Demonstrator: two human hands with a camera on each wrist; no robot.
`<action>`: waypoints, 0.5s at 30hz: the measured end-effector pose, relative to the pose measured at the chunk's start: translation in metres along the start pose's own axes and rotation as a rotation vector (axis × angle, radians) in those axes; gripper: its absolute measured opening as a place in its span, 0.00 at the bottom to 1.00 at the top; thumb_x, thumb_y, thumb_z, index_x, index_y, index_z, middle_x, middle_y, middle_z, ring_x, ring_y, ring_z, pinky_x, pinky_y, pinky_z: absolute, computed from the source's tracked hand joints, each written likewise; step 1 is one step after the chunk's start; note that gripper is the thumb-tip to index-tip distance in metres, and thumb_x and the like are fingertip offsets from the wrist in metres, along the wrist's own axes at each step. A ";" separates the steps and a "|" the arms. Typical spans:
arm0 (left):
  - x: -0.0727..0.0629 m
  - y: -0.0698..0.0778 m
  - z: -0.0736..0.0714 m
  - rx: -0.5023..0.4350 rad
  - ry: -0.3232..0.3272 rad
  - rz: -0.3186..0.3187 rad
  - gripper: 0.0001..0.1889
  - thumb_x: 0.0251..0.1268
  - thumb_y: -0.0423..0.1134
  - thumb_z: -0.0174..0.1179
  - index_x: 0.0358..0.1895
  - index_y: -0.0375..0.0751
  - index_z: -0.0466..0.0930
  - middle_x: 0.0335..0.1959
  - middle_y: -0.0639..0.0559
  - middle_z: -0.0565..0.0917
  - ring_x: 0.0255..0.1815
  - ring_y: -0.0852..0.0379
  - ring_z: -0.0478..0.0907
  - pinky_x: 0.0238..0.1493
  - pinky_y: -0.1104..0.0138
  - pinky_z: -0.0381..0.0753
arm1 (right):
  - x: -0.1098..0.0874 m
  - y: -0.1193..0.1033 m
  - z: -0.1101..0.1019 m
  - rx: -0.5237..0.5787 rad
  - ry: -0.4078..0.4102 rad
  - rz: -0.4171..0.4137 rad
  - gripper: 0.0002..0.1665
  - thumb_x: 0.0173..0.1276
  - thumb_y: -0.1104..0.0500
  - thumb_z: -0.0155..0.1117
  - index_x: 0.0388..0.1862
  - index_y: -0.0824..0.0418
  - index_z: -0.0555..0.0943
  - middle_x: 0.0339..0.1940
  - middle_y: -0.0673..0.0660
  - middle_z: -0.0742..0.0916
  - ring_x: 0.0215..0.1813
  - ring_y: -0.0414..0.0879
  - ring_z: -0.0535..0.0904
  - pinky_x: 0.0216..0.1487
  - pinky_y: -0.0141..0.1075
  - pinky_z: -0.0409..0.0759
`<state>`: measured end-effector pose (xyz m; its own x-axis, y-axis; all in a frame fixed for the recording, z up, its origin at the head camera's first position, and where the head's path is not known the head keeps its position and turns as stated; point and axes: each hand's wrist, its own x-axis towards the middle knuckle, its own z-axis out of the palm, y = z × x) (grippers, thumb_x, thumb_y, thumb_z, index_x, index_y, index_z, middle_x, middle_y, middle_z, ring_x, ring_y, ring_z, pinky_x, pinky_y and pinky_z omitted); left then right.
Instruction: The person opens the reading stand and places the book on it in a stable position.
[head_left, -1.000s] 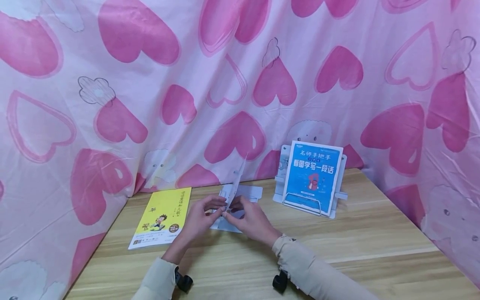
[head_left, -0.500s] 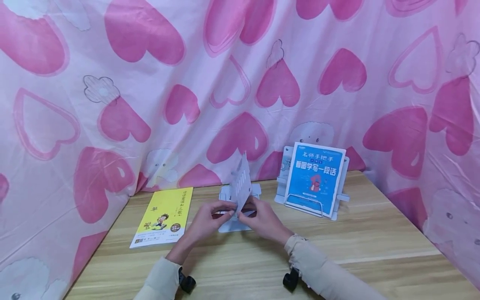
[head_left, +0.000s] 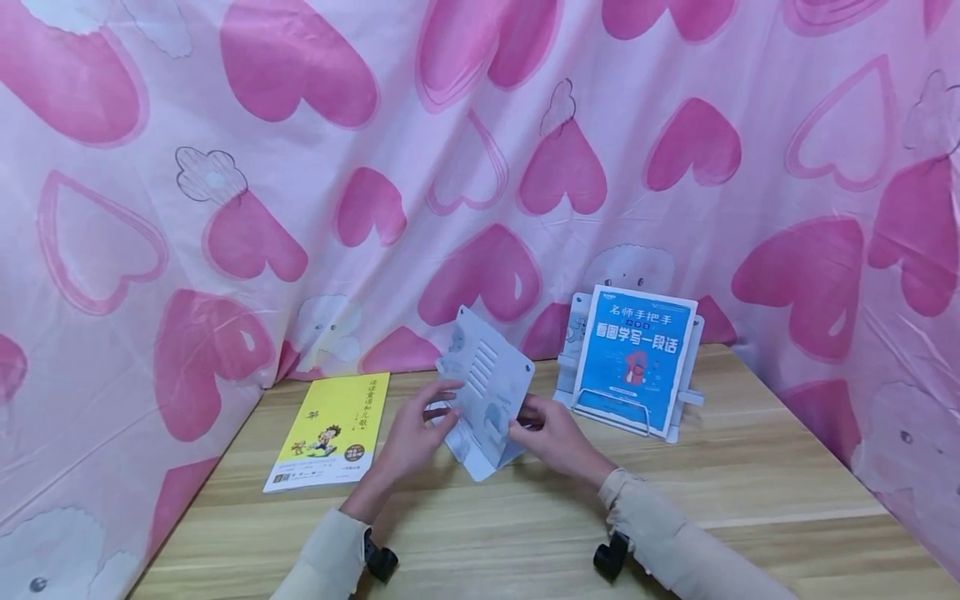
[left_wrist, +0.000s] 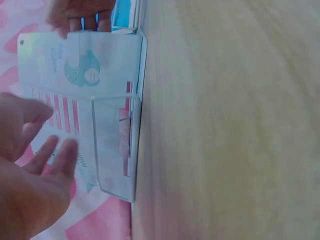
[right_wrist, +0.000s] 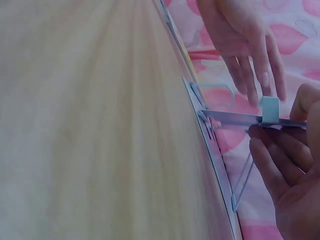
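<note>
A pale blue metal book stand [head_left: 491, 383] with a row of slots and cartoon prints stands on the table, its panel raised at an angle over its base. My right hand [head_left: 558, 435] pinches the panel's right edge, thumb on one face and fingers behind, as the right wrist view shows with the hand [right_wrist: 300, 185] at the panel's side tab [right_wrist: 270, 110]. Beside the panel's left side is my left hand [head_left: 408, 433]; in the left wrist view its fingers [left_wrist: 62, 157] are spread loosely and grip nothing. A wire page holder [left_wrist: 95, 145] juts from the stand's lower front.
On the wooden table [head_left: 480, 542], a yellow book [head_left: 326, 429] lies flat to the left. To the right, a blue book [head_left: 633, 358] leans upright on a second stand [head_left: 566, 379], behind its wire holder. A pink heart-patterned curtain [head_left: 450, 100] hangs behind.
The stand's panel has turned from nearly edge-on to facing the head camera more. My hands have moved apart from the panel's lower middle to its two sides.
</note>
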<state>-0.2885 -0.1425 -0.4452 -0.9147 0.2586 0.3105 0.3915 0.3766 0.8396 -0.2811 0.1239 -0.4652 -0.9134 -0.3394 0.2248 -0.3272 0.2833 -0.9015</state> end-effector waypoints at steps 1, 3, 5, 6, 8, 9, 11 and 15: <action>0.001 -0.001 -0.001 -0.015 0.029 0.000 0.25 0.78 0.33 0.65 0.74 0.49 0.78 0.74 0.54 0.80 0.73 0.39 0.80 0.73 0.44 0.82 | 0.000 0.001 -0.002 0.010 -0.007 0.000 0.27 0.80 0.56 0.67 0.76 0.52 0.79 0.69 0.56 0.88 0.63 0.52 0.88 0.66 0.54 0.88; 0.004 -0.004 -0.001 -0.033 0.087 0.006 0.26 0.77 0.32 0.65 0.76 0.45 0.75 0.75 0.51 0.79 0.75 0.36 0.78 0.75 0.43 0.80 | 0.001 0.003 -0.006 0.016 -0.021 -0.005 0.27 0.80 0.56 0.66 0.75 0.52 0.80 0.69 0.55 0.88 0.63 0.52 0.88 0.67 0.54 0.87; 0.006 -0.005 -0.001 -0.029 0.134 0.015 0.28 0.77 0.31 0.65 0.77 0.42 0.73 0.76 0.48 0.77 0.77 0.35 0.75 0.76 0.41 0.78 | 0.002 0.004 -0.010 0.029 -0.040 -0.008 0.27 0.80 0.56 0.66 0.75 0.51 0.80 0.70 0.54 0.88 0.64 0.52 0.87 0.68 0.54 0.86; 0.007 -0.006 -0.001 -0.020 0.154 0.019 0.29 0.76 0.32 0.66 0.78 0.41 0.71 0.77 0.46 0.76 0.78 0.34 0.74 0.76 0.41 0.77 | 0.002 0.005 -0.012 0.035 -0.054 -0.004 0.27 0.80 0.56 0.66 0.76 0.50 0.80 0.70 0.54 0.88 0.64 0.52 0.87 0.68 0.54 0.86; 0.007 -0.007 -0.003 0.005 0.192 0.027 0.31 0.75 0.32 0.66 0.78 0.40 0.69 0.78 0.42 0.74 0.79 0.33 0.72 0.77 0.41 0.76 | 0.002 0.006 -0.016 0.039 -0.080 0.003 0.26 0.81 0.55 0.66 0.75 0.49 0.80 0.70 0.52 0.88 0.64 0.51 0.87 0.69 0.53 0.85; 0.006 -0.008 -0.004 0.016 0.208 0.022 0.32 0.75 0.33 0.67 0.78 0.40 0.68 0.78 0.40 0.73 0.79 0.33 0.72 0.78 0.41 0.76 | 0.002 0.007 -0.018 0.037 -0.091 0.001 0.26 0.81 0.55 0.65 0.75 0.49 0.81 0.70 0.52 0.88 0.64 0.51 0.87 0.69 0.53 0.85; 0.006 -0.010 -0.007 0.022 0.235 0.012 0.33 0.74 0.32 0.68 0.79 0.39 0.67 0.78 0.36 0.72 0.78 0.33 0.71 0.78 0.40 0.75 | 0.002 0.009 -0.023 0.035 -0.115 -0.002 0.24 0.81 0.55 0.65 0.74 0.48 0.82 0.70 0.51 0.88 0.64 0.51 0.87 0.69 0.53 0.85; 0.006 -0.015 -0.014 0.023 0.248 -0.033 0.32 0.75 0.33 0.67 0.78 0.41 0.68 0.78 0.38 0.71 0.79 0.34 0.71 0.80 0.41 0.73 | 0.003 0.012 -0.033 0.029 -0.157 -0.024 0.21 0.83 0.55 0.63 0.71 0.50 0.84 0.69 0.52 0.88 0.62 0.53 0.87 0.67 0.49 0.86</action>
<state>-0.3010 -0.1588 -0.4495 -0.9225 0.0207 0.3854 0.3607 0.4018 0.8417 -0.2960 0.1556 -0.4633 -0.8555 -0.4824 0.1881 -0.3395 0.2482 -0.9073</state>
